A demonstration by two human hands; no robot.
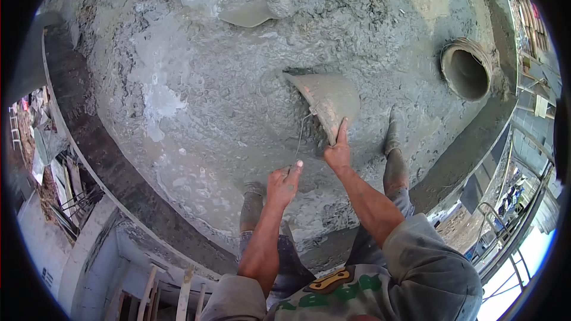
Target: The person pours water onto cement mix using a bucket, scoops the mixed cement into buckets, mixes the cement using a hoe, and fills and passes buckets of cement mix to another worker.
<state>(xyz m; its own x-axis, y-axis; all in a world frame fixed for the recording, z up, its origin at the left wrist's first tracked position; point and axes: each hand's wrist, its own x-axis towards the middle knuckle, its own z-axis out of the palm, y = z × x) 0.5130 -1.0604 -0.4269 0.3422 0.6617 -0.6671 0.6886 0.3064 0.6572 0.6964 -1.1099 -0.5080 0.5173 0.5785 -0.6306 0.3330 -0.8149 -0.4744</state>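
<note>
A cement-coated bucket lies tipped in the wet concrete in front of me, its mouth turned toward the lower left. Its thin wire handle runs down to my left hand, which is closed around the end with the thumb on top. My right hand grips the bucket's near rim, with a finger laid along the outside wall. What is inside the bucket is hidden. Both my legs stand in the concrete, coated in grey.
A second bucket lies on its side at the right, mouth toward me. At the top, a shovel rests with its blade in the mix. A board edge curves along the left, with a drop beyond it; another edge borders the right.
</note>
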